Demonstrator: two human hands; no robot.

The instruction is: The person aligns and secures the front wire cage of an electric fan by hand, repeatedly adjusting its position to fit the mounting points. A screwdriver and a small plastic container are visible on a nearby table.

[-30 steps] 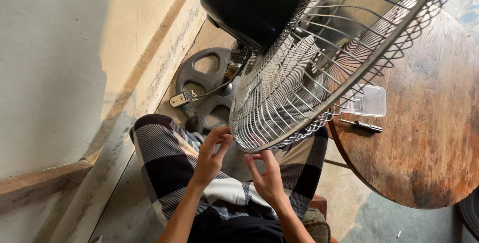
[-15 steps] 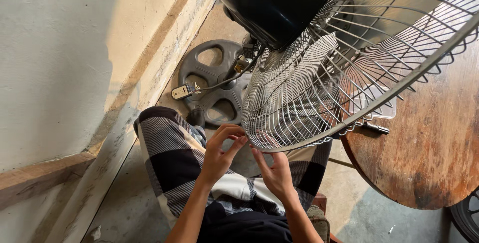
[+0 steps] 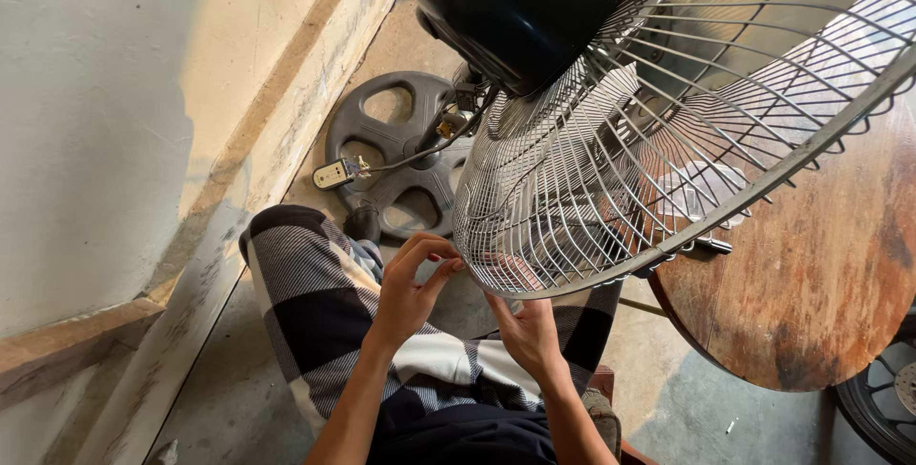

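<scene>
Both of your hands are working at the lower rim of the wire fan guard (image 3: 611, 169), at about six o'clock on its ring. Your left hand (image 3: 408, 293) is pinching the rim with thumb and forefinger closed on the wire; your right hand (image 3: 528, 331) is reaching up under the guard, fingers touching the rim, though I cannot tell whether they are closing on it. At twelve o'clock the black motor housing (image 3: 515, 7) is sitting behind the guard. At ten o'clock the round grey fan base (image 3: 391, 155) is lying on the floor. At three o'clock the worn wooden table (image 3: 821, 265) is carrying a screwdriver (image 3: 711, 245).
</scene>
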